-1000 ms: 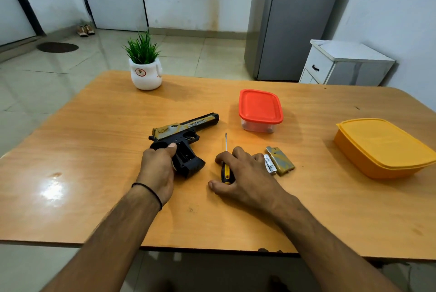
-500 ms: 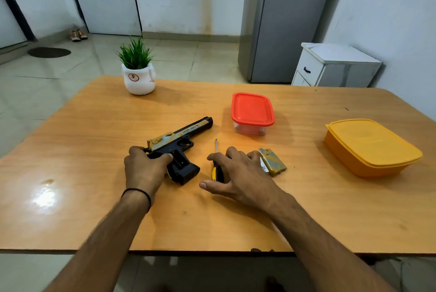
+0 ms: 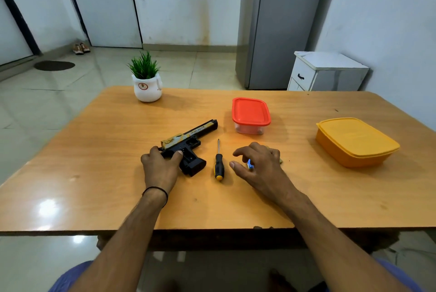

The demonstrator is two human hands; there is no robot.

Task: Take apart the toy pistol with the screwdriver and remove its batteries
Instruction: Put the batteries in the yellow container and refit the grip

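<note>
The black and gold toy pistol lies on its side on the wooden table, barrel pointing to the far right. My left hand grips its rear end, thumb against the grip. A screwdriver with a black and yellow handle lies free on the table just right of the pistol. My right hand hovers right of the screwdriver, fingers loosely curled over a small white and blue item, likely a battery. A gold cover piece peeks out from behind that hand.
A red-lidded clear box stands beyond the screwdriver. An orange lidded box sits at the right. A potted plant stands at the far left edge. A fridge and white cabinet stand behind the table.
My right hand let go of the screwdriver and moved right over the small parts. The screwdriver now lies uncovered. My left hand stays on the pistol.
</note>
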